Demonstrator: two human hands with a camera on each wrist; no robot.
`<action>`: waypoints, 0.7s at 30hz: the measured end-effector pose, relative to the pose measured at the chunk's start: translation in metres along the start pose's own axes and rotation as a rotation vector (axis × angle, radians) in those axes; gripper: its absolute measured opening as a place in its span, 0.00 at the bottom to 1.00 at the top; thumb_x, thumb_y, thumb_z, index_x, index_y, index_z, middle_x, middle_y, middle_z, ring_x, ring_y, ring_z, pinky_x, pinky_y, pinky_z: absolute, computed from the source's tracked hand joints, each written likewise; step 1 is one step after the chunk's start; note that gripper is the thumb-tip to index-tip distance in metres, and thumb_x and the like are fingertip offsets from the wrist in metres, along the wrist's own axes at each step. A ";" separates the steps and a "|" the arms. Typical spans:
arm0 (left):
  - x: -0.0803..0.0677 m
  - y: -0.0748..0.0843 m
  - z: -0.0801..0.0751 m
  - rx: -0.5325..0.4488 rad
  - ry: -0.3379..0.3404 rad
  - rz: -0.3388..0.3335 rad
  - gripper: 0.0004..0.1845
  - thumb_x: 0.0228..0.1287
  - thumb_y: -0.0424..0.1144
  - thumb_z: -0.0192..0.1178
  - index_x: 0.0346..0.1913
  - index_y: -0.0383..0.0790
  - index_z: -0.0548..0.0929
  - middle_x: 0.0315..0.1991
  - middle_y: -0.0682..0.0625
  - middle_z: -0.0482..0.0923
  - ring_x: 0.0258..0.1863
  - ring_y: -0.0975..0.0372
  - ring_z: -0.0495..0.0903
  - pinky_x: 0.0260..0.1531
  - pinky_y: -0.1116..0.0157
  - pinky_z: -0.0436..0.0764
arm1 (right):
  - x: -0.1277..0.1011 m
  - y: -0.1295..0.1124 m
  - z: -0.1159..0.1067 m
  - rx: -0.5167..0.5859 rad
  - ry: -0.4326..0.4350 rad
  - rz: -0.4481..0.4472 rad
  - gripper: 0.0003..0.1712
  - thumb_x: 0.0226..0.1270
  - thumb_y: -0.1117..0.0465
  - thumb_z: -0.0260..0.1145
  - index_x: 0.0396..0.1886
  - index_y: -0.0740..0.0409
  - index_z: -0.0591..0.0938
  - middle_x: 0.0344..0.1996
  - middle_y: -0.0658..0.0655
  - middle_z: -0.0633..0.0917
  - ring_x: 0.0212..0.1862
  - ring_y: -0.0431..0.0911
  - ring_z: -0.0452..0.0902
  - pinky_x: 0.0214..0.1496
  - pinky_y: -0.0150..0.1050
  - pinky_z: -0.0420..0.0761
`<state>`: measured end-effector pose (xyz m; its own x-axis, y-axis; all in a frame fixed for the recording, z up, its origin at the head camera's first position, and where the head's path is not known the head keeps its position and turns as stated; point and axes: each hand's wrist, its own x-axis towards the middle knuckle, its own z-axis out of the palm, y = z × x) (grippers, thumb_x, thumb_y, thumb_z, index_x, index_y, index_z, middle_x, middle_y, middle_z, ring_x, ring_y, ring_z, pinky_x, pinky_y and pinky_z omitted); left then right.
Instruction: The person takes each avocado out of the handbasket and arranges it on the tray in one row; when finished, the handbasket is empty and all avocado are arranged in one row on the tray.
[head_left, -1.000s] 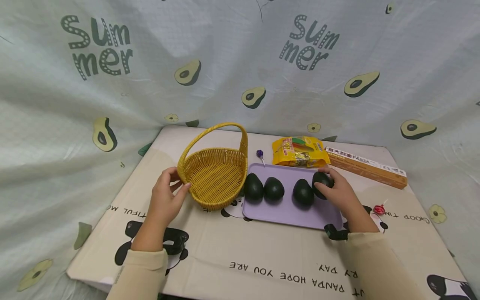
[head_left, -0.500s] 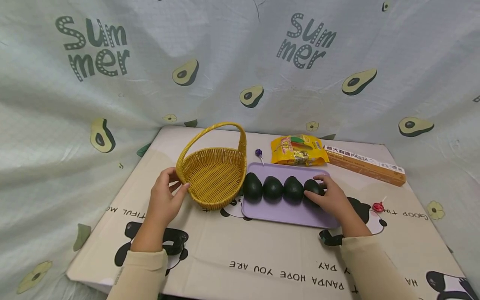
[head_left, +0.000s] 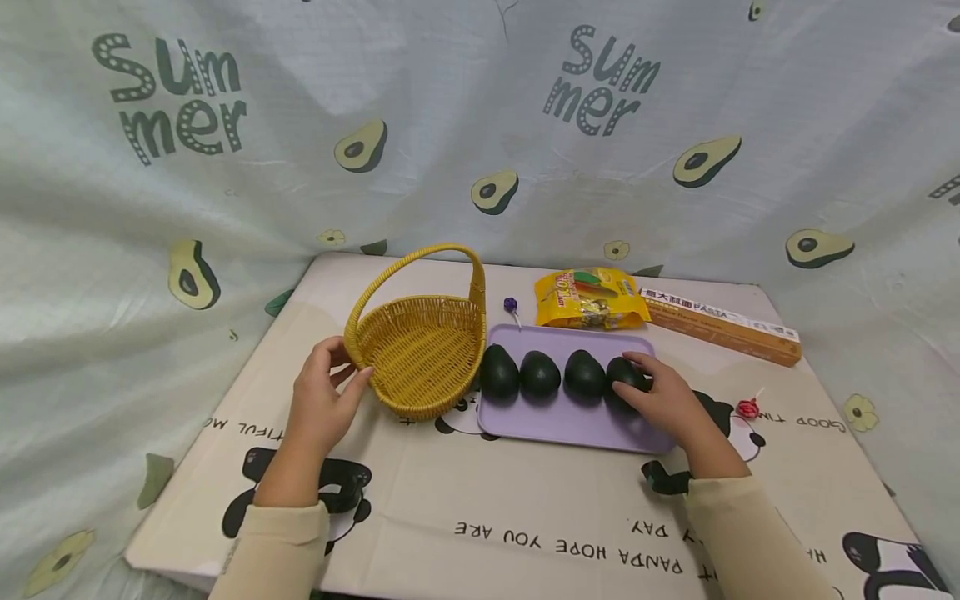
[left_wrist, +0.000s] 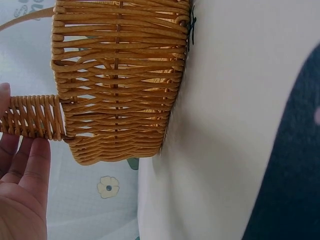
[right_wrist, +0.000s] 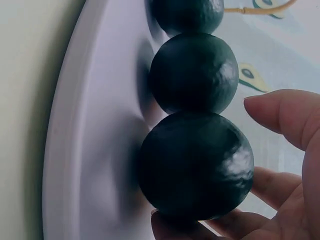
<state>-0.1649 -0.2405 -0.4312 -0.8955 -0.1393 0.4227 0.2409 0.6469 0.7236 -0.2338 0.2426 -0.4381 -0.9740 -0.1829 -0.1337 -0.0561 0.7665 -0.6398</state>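
Observation:
A woven yellow basket with a hoop handle stands on the mat, left of a purple tray. My left hand holds its near-left rim where the handle joins; in the left wrist view the fingers lie against the handle's base on the basket. Several dark green avocados sit in a touching row on the tray. My right hand grips the rightmost avocado. The right wrist view shows that avocado cupped between thumb and fingers, touching its neighbour on the tray.
Behind the tray lie a yellow snack bag, a long orange pasta box and a purple lollipop. A red lollipop lies right of the tray. Avocado-print cloth hangs behind and to both sides of the panda mat.
My right hand slid the two right-hand avocados leftwards, closing the gaps so the row now touches. The left hand stayed on the basket.

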 end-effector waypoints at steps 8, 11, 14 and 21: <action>0.000 -0.002 -0.001 0.002 -0.004 -0.001 0.27 0.68 0.31 0.67 0.65 0.35 0.69 0.55 0.42 0.75 0.58 0.52 0.79 0.60 0.56 0.83 | -0.002 -0.002 0.004 0.009 -0.006 -0.018 0.39 0.73 0.48 0.65 0.78 0.56 0.65 0.71 0.73 0.70 0.67 0.71 0.71 0.69 0.70 0.73; 0.001 -0.003 0.000 0.000 -0.006 -0.004 0.27 0.68 0.31 0.67 0.65 0.36 0.69 0.56 0.42 0.75 0.58 0.52 0.79 0.60 0.56 0.83 | -0.003 -0.005 0.005 0.006 -0.004 -0.011 0.40 0.73 0.46 0.65 0.78 0.55 0.65 0.71 0.72 0.71 0.67 0.70 0.71 0.69 0.70 0.73; 0.001 -0.003 -0.001 0.003 -0.009 -0.008 0.27 0.69 0.32 0.67 0.66 0.36 0.69 0.56 0.42 0.74 0.59 0.52 0.79 0.60 0.56 0.83 | -0.005 -0.006 0.006 -0.001 0.000 0.004 0.40 0.73 0.45 0.65 0.78 0.54 0.65 0.71 0.72 0.71 0.68 0.70 0.70 0.70 0.70 0.72; 0.000 -0.004 -0.002 0.008 -0.006 -0.029 0.27 0.69 0.32 0.66 0.66 0.35 0.68 0.57 0.42 0.75 0.59 0.52 0.78 0.61 0.56 0.83 | -0.011 -0.013 0.003 -0.004 -0.013 -0.014 0.41 0.74 0.44 0.64 0.80 0.53 0.63 0.74 0.72 0.68 0.70 0.73 0.67 0.69 0.72 0.71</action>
<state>-0.1647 -0.2448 -0.4327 -0.9044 -0.1533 0.3981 0.2118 0.6487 0.7310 -0.2215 0.2327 -0.4302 -0.9702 -0.2012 -0.1347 -0.0704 0.7665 -0.6384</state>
